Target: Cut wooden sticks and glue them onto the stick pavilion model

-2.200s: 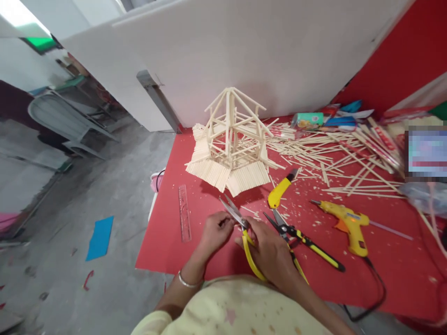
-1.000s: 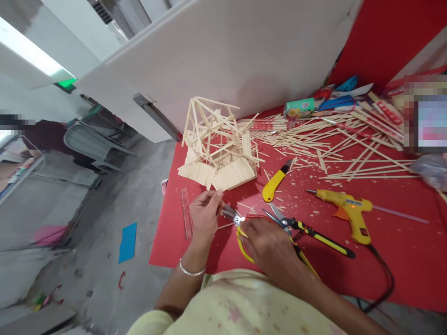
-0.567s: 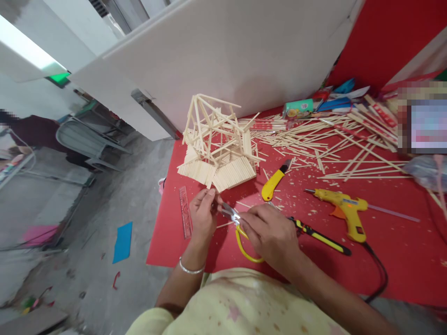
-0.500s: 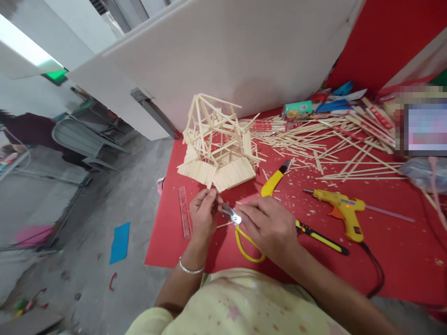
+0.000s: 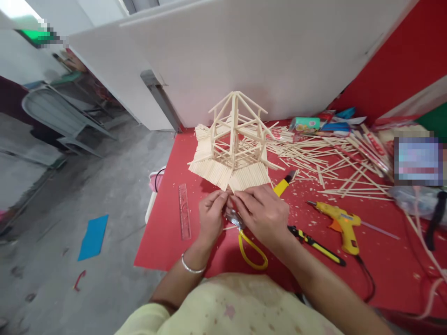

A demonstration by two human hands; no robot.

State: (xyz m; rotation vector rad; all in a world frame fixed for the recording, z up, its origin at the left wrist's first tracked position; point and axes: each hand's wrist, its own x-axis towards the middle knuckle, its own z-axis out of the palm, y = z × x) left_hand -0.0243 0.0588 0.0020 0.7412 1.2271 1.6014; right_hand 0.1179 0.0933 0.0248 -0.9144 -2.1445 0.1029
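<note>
A house-like model frame of thin wooden sticks [image 5: 233, 135], with slatted panels around its base, stands on the red tabletop [image 5: 160, 223]. At its near corner, my left hand [image 5: 212, 216] is closed in a pinch; what its fingertips hold is hidden. Close beside it, my right hand [image 5: 263, 211] pinches a thin wooden stick [image 5: 232, 187] against the model's front edge. Yellow-handled scissors [image 5: 253, 256] are just below both hands, their blades partly covered by the fingers. A yellow cutter knife [image 5: 282, 185] lies partly behind my right hand.
A clear ruler [image 5: 184, 211] lies left of my hands. To the right are a black-and-yellow cutter [image 5: 319, 246] and a glue gun [image 5: 340, 223] with a cord. Loose sticks [image 5: 314, 158] cover the back right. A white panel [image 5: 279, 56] rises behind the table.
The stick model has turned and its peak now sits farther right. Both hands have come together at its near corner, and the scissors show lower, beneath the fingers. The view has shifted slightly.
</note>
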